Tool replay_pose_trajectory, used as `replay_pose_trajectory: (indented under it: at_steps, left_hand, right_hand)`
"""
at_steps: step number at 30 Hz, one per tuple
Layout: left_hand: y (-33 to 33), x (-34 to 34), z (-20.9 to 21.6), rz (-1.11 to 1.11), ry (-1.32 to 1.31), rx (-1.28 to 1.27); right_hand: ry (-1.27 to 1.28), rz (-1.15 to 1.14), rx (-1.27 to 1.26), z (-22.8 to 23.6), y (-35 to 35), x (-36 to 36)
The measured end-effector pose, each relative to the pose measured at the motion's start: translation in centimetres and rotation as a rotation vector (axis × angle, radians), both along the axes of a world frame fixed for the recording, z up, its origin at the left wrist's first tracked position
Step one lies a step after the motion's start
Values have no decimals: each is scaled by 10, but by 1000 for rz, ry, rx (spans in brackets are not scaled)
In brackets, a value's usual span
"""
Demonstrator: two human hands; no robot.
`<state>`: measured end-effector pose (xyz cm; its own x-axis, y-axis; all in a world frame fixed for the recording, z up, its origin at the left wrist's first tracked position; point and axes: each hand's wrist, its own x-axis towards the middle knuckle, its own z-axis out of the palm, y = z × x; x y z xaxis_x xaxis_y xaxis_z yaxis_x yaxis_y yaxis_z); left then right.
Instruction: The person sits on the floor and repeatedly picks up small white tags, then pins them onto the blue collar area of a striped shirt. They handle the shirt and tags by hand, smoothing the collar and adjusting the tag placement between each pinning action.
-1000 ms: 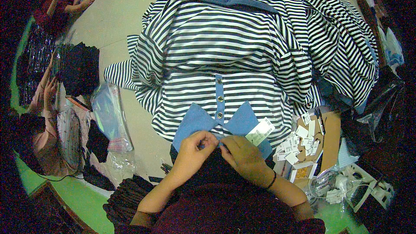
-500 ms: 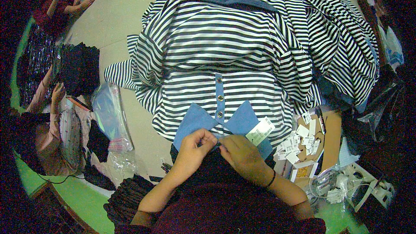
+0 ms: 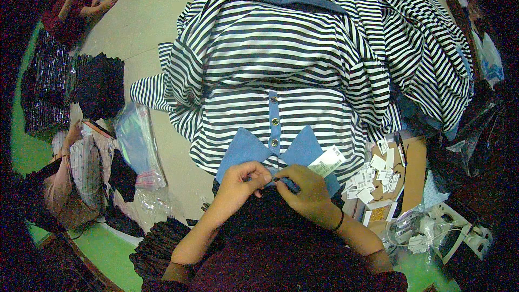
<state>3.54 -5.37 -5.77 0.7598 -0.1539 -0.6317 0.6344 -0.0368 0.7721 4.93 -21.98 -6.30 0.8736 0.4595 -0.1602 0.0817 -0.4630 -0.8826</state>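
In front of me lies a black-and-white striped shirt with a blue button placket. Its blue pointed collar is spread toward me. My left hand is closed in a pinch at the collar's near middle edge. Right beside it my right hand pinches at the same spot, fingertips almost touching the left ones. A small dark bit shows at the right fingertips, too small to name. From the collar's right point hangs a white paper tag, just beyond my right hand.
More striped shirts are heaped at the far right. Loose white tags lie on cardboard beside a clear plastic bag. Folded black garments and a plastic-wrapped packet are at left, near another person's arm.
My fingers have shifted slightly at the collar, and the right hand has turned a little. The tag has tilted slightly. At left, the other person's hands have drawn back from the black garments.
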Motion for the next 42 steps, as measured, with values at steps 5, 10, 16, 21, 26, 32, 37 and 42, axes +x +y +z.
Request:
replay_pose_trajectory:
  at_steps: [5, 10, 16, 21, 26, 32, 37, 42]
  left_hand:
    - [-1, -2, 0, -24, -32, 52]
    - [-2, -3, 0, -41, -20, 113]
    - [-4, -4, 3, -35, 23, 171]
    - [-10, -8, 3, -105, -249, 352]
    - [-14, -9, 5, -111, -299, 417]
    - [-18, -18, 11, -184, -493, 544]
    - [-13, -23, 10, -336, -741, 647]
    - [-15, -24, 2, -304, -762, 581]
  right_hand:
    - [29, -2, -34, 3, 1, 2]
    - [-1, 18, -75, 3, 2, 2]
    - [-79, 70, -93, 1, 1, 0]
    - [-255, 108, -62, 9, -7, 1]
    - [-238, 60, -41, 25, -27, 5]
    - [-222, 7, -253, 34, -66, 25]
    - [-57, 101, -389, 21, -85, 40]
    - [-264, 142, -290, 11, -86, 48]
